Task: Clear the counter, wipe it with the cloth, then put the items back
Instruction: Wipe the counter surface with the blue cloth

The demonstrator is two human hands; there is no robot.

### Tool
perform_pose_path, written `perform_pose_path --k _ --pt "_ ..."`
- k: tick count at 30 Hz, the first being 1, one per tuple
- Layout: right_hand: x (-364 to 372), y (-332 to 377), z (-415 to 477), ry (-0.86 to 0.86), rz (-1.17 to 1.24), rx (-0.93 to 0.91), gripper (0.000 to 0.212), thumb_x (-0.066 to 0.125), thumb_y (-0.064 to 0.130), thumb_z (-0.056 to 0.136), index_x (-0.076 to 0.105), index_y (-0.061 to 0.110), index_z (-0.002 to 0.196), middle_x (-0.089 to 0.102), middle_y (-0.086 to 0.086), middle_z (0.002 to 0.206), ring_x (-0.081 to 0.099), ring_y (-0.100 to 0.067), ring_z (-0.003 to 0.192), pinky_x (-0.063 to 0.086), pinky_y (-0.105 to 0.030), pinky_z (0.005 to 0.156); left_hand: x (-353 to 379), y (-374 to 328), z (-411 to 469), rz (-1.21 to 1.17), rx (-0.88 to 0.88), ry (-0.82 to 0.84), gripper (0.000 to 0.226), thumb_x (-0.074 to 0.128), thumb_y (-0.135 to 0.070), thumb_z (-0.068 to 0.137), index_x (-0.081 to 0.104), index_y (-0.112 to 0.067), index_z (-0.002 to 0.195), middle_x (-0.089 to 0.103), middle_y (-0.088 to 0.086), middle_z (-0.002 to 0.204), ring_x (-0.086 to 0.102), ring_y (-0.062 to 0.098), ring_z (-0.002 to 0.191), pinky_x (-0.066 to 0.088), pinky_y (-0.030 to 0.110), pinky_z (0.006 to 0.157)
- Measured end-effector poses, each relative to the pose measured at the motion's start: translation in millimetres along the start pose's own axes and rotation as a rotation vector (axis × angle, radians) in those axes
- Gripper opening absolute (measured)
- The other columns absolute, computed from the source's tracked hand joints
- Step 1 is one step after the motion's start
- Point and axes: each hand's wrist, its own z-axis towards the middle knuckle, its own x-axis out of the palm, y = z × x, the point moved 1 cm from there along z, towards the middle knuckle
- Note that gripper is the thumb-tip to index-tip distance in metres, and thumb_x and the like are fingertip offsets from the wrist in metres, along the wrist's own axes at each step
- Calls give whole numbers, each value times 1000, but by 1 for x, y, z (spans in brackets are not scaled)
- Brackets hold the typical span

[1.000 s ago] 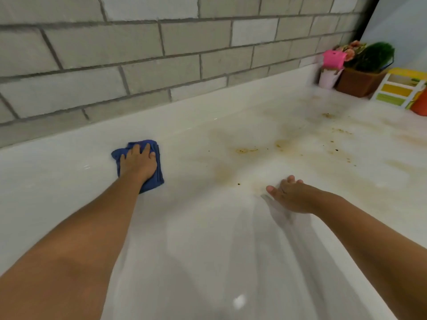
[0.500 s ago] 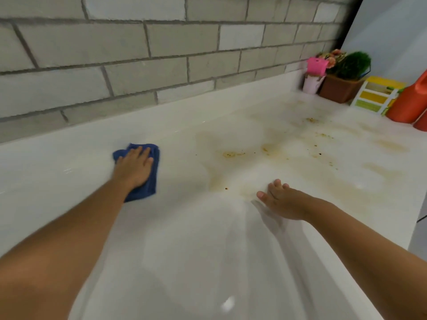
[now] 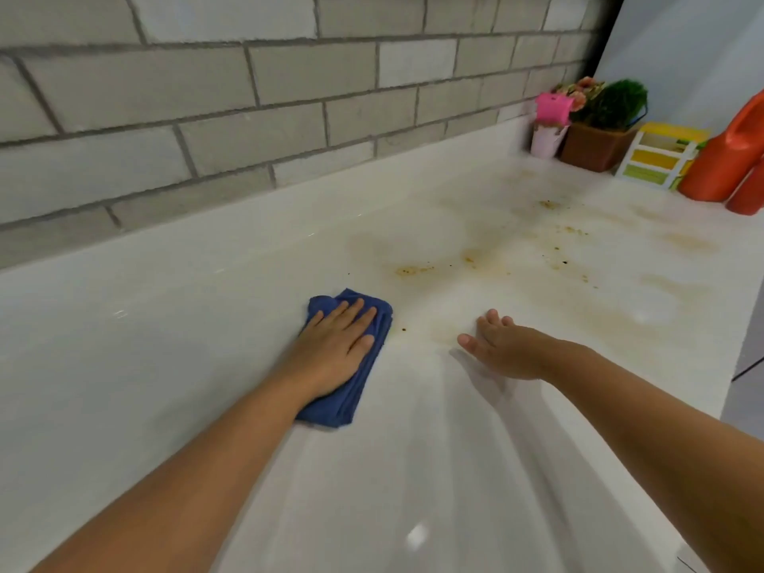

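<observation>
My left hand lies flat on a folded blue cloth and presses it onto the white counter. My right hand rests palm down on the counter just right of the cloth, fingers spread, holding nothing. Brown stains and crumbs mark the counter beyond both hands and spread to the right. At the far right end stand a pink cup, a potted plant, a yellow and green drawer box and orange jugs.
A grey brick wall runs along the back of the counter. The counter's front edge falls away at the right. A pale wall stands behind the items in the far right corner.
My left hand has slid the blue cloth to the right and nearer, close to the stained patch. My right hand has stayed in about the same spot on the counter.
</observation>
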Motion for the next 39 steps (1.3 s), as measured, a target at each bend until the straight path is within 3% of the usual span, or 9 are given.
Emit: perform_pose_path --k 7,12,19,23,26,29,34,36,39 --pt "-1 0 0 1 -25 -7 71 17 50 99 -2 5 150 -14 -10 157 -4 -27 147 10 -41 117 -36 110 36 -15 -320 -83 51 22 -32 102 18 -14 149 11 4 158 9 19 145 8 40 117" --pt "7 1 7 -18 -48 4 76 19 54 97 -5 5 149 -13 -11 157 -5 -29 146 17 -45 117 -34 101 82 38 -386 -78 52 17 -33 101 13 -13 150 10 5 158 9 25 145 11 49 117" --pt "-1 3 -3 9 20 9 67 14 48 100 -6 7 149 -15 -13 157 -8 -30 146 8 -42 117 0 -42 26 94 -8 -4 52 19 -34 102 7 -18 150 1 1 159 2 19 146 4 41 117" --pt "-9 1 -15 22 85 13 52 11 32 104 -5 13 150 -14 -16 156 -9 -32 145 5 -41 117 9 -52 -39 39 175 39 53 12 -44 100 0 -29 149 -8 -14 156 -7 7 145 -5 30 116" --pt "-7 -3 -14 29 76 -29 61 12 43 101 -4 9 150 -13 -11 157 -7 -27 146 5 -40 118 4 -7 -20 52 34 6 70 1 -54 88 8 -24 150 2 -5 158 1 13 146 3 36 117" --pt "-4 -11 -6 31 57 -65 65 12 47 100 -4 10 150 -14 -7 157 -7 -22 146 4 -39 119 -8 55 25 66 -221 -62 55 20 -38 100 16 -13 149 10 6 158 9 22 146 10 44 117" --pt "-3 -16 3 31 52 -92 64 11 48 100 -6 12 150 -16 -5 157 -8 -22 146 6 -41 119 -27 92 82 24 -476 -117 52 16 -33 101 11 -15 150 7 5 159 6 24 146 8 49 117" --pt "-3 -16 1 37 63 -101 65 10 49 99 -6 11 150 -17 -5 157 -9 -22 146 6 -42 119 -27 74 89 18 -490 -92 52 15 -33 101 8 -16 151 4 4 159 3 23 146 4 49 118" --pt "-6 -20 4 52 75 -118 62 8 46 100 -5 12 150 -15 -7 157 -9 -23 146 4 -41 119 -13 17 83 22 -345 -59 52 16 -34 102 7 -16 150 1 2 159 2 21 146 4 45 118"
